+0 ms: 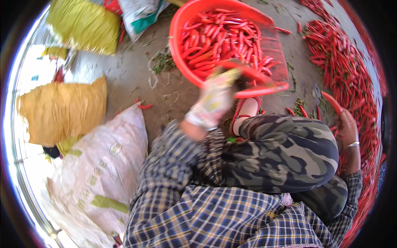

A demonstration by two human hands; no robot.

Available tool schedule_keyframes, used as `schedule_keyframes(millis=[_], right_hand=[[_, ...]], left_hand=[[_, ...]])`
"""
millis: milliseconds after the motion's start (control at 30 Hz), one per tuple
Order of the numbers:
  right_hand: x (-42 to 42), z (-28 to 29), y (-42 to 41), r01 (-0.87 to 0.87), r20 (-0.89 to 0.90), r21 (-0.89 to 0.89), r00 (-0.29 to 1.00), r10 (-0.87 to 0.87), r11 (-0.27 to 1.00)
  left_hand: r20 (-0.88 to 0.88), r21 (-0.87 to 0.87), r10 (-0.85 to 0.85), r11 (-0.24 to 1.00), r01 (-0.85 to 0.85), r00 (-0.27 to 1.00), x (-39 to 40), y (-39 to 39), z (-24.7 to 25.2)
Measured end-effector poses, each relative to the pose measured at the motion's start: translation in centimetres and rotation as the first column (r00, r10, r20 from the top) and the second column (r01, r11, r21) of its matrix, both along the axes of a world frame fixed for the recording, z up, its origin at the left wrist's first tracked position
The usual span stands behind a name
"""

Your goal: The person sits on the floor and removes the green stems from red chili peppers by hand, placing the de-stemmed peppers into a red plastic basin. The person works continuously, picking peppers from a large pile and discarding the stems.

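Note:
My left hand (217,93), in a stained whitish glove, is over the near rim of a red plastic scoop-shaped basin (178,59). It is blurred, with blurred red shapes at its fingers, so its grip cannot be told. Many long red chili peppers (223,37) lie in the basin. My right hand (346,125), bare with a silver bangle at the wrist, pinches one red chili pepper (332,101) by its lower end, the other end pointing up and left. Beside it spreads a long heap of red chili peppers (341,59) on the floor.
At the left stand a pale woven sack (105,167), an orange sack (65,108) and a yellow-green sack (83,24). A white and green sack (139,15) is near the basin. Green leaf scraps (164,60), string and loose peppers litter the floor. My camouflage-clad knee lies between my hands.

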State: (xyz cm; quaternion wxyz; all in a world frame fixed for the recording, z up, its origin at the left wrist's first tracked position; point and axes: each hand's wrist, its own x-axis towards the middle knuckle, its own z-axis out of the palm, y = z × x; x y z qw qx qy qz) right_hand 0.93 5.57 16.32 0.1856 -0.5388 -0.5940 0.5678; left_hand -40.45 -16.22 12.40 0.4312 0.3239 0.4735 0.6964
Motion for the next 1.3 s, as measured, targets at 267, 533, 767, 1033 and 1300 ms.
schedule_keyframes(millis=[267, 533, 767, 1033, 1300], right_hand=[[-11.7, 2.3, 1.1, 0.026, -0.125, -0.006, 0.992, -0.026, 1.000], [-12.0, 0.4, 0.9, -0.576, 0.547, 0.732, 0.815, 0.190, 0.364], [-10.1, 1.1, -0.8, -0.808, 0.583, 0.546, 0.557, 0.592, 0.222], [-8.1, -1.6, 0.6, -0.197, 0.211, 0.152, 0.964, 0.163, 0.969], [-10.2, -3.5, 2.2, -0.365, -0.184, -0.349, 0.930, 0.319, 0.863]], left_hand=[[0.848, 0.131, -0.255, 0.950, 0.282, 0.464, 14.1, 16.6, 0.3], [0.850, -0.064, -0.113, 0.947, 0.313, 0.515, 18.3, 20.7, -2.4], [0.777, -0.324, -0.066, 0.811, 0.487, 0.626, 15.1, 19.2, -3.5], [0.942, -0.131, 0.032, 0.952, 0.276, 0.335, 12.6, 19.1, -2.6], [0.910, -0.106, -0.035, 0.944, 0.314, 0.413, 12.5, 19.7, -3.1]])
